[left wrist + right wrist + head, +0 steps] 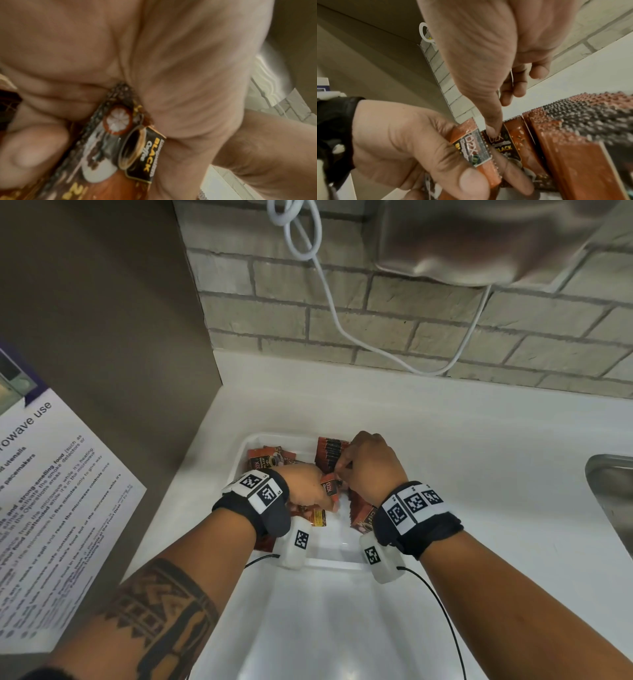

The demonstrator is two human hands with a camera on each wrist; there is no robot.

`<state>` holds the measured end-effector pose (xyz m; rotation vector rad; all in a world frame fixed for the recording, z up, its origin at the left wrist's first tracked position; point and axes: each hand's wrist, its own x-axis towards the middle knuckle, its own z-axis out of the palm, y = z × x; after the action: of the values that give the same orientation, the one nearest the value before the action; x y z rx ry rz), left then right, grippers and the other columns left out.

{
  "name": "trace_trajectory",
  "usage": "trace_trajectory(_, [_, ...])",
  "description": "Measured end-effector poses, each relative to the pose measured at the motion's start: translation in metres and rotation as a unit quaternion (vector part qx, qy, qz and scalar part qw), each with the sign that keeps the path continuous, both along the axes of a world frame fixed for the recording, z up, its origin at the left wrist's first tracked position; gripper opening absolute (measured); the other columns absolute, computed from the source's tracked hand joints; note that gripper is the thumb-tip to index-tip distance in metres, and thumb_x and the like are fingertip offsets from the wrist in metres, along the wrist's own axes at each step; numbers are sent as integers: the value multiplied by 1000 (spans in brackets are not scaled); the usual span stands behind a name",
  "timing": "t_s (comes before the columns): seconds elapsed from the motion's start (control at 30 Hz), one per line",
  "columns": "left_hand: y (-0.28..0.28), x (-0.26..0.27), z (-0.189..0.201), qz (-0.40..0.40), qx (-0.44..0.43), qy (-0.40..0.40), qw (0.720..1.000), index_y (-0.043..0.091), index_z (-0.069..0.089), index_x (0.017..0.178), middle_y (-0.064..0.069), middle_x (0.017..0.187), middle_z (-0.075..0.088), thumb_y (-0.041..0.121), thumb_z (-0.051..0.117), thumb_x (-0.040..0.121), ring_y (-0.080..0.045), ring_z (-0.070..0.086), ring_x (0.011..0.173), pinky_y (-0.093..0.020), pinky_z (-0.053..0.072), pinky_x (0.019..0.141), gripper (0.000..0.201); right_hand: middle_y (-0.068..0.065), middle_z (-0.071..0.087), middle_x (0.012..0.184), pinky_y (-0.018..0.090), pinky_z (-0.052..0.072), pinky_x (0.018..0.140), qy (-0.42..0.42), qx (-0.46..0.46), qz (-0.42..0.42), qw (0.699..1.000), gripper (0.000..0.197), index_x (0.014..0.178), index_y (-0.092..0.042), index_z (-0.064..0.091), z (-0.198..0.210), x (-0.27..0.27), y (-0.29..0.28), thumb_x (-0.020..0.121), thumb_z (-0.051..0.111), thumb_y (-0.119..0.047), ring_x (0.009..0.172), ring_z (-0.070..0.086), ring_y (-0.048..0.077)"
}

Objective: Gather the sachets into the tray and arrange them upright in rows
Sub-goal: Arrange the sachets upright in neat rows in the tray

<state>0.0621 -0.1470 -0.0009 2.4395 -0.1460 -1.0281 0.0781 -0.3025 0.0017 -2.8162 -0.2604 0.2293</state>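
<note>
Sachets (331, 456): standing row along the right side of the tray (245, 444) on the counter (445, 440). Left hand (305, 487) grips a sachet bundle (471, 146); right hand (370, 467) pinches one (probably transferring it rowward). Others lie loose, flat.

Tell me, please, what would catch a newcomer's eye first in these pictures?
Two hands meet over a white tray on the counter: the left hand holds a red-brown coffee sachet, and the right hand touches the row of upright sachets along the tray's right side. Loose sachets lie flat at its far left. A white cable hangs on the brick wall behind.
</note>
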Motion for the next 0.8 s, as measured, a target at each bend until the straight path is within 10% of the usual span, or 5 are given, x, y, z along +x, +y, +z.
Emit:
trace_trajectory(0.33, [-3, 5, -3, 17, 6, 33, 999, 6, 74, 102, -13, 90, 77, 50, 76, 82, -24, 62, 67, -32, 52, 65, 48, 0, 56, 107, 39, 50, 86, 3, -34, 29, 999, 17, 95, -21, 75, 8, -3, 3, 87, 62, -29, 104, 52, 23])
trace_trajectory(0.57, [-7, 3, 5, 5, 18, 25, 999, 13, 67, 81, -6, 74, 66, 42, 73, 89, -20, 52, 53, -21, 42, 48, 31, -1, 56, 112, 35, 45, 91, -5, 9, 46, 999, 10, 93, -28, 73, 19, -10, -1, 86, 68, -24, 109, 49, 20])
trace_trajectory(0.8, [0, -1, 9, 7, -8, 43, 999, 3, 70, 92, -12, 83, 69, 29, 69, 92, -19, 54, 57, -24, 44, 53, 26, 2, 61, 102, 37, 51, 82, -17, 78, 30, 996, 11, 85, -23, 75, 22, -9, -11, 86, 67, -17, 96, 57, 21])
